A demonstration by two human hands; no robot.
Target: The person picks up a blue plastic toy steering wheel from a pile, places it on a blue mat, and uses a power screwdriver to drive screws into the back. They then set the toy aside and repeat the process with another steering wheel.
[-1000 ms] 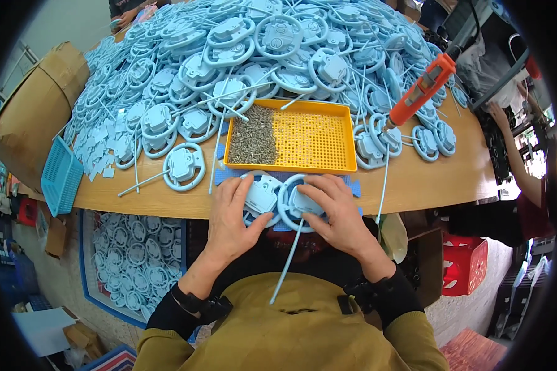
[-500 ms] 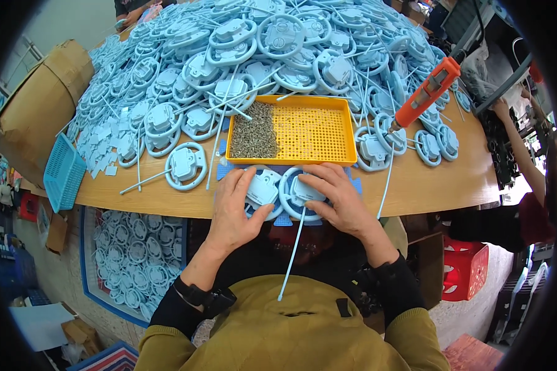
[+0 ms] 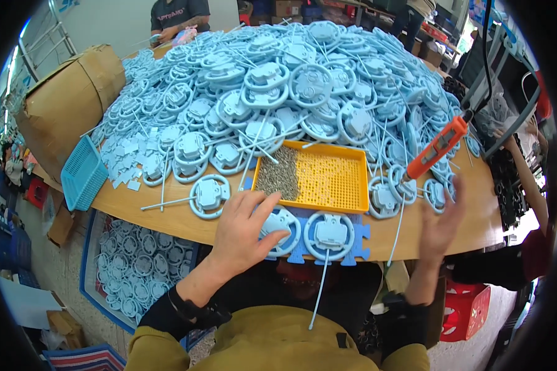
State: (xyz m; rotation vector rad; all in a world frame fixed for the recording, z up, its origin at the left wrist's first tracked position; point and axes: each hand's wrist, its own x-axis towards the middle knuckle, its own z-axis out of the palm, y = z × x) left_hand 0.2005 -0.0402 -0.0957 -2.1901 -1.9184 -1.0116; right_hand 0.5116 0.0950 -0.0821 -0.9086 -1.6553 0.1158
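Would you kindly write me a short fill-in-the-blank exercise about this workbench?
1. The hand over one light-blue wheel is the person's ____ hand.
2. The number of wheels lying on the blue mat is ____.
3. The tray with small metal pieces is coloured ____.
4. The orange tool hangs on the person's ____ side.

Missing words: left; two; yellow; right.

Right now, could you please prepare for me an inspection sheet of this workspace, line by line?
Surface: wooden table, blue foam mat at its front edge.
Work pieces: left wheel and right wheel side by side on the mat; yellow tray behind, screw-like pieces in its left part.
Clutter: heap of pale-blue parts behind the tray.
Hands: left hand over left wheel, grip unclear; right hand open, blurred, off both wheels.
Cables: black cable above orange driver.
Surroundings: cardboard box at left; parts crate below table; person across.
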